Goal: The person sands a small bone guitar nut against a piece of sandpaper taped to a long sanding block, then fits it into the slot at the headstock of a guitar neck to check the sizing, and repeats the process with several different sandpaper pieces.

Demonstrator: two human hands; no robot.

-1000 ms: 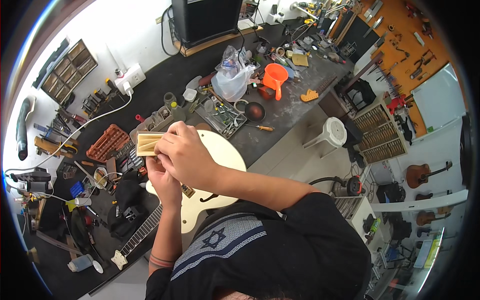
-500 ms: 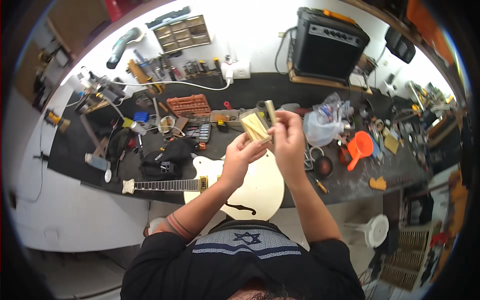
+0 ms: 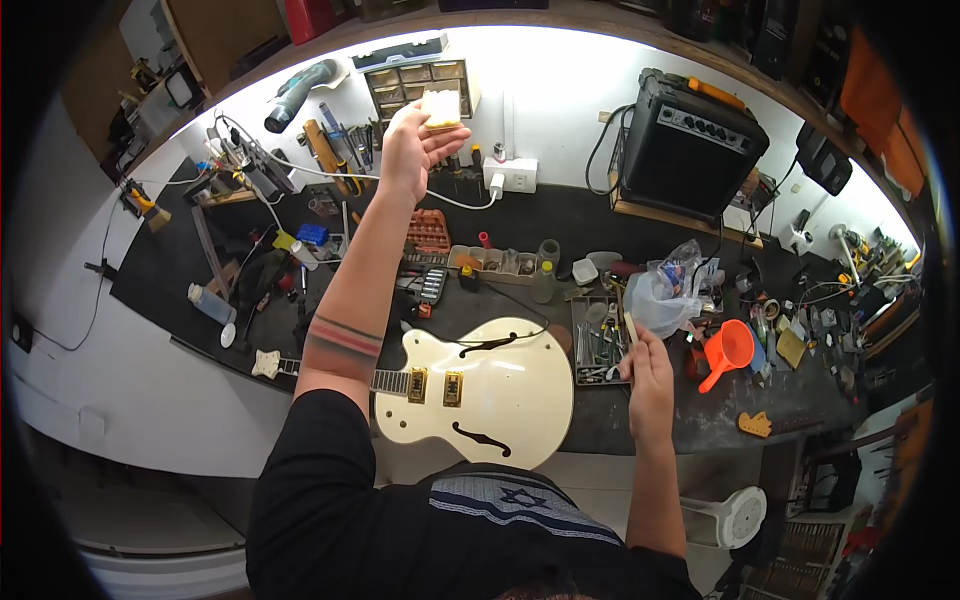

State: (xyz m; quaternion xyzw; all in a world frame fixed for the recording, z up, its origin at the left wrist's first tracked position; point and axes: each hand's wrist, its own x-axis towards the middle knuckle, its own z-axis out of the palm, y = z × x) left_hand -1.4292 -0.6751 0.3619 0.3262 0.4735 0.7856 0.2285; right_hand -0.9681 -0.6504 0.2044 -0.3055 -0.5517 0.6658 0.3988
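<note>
My left hand (image 3: 410,155) reaches up to the small-parts drawer cabinet (image 3: 390,90) on the back wall. It holds a small, shallow container of pale strips (image 3: 441,108), gripped with the thumb at one side and the fingers underneath. My right hand (image 3: 652,385) is lower, at the right of the bench, closed round a thin pale strip (image 3: 630,328) that sticks up from the fingers. A tray of metal tools (image 3: 598,345) lies just left of that hand. The cream hollow-body guitar (image 3: 500,390) lies between my arms, its neck partly hidden by my left arm.
A black amplifier (image 3: 690,145) stands at the back right. An orange scoop (image 3: 729,348) and a plastic bag (image 3: 665,300) lie to the right. A socket-set case (image 3: 428,230) and a divided parts tray (image 3: 490,262) sit behind the guitar. A white stool (image 3: 740,515) stands below.
My hands have moved apart. The left has carried the container up to the drawer cabinet; the right has come down to the right with the strip. The view has shifted, showing more of the guitar.
</note>
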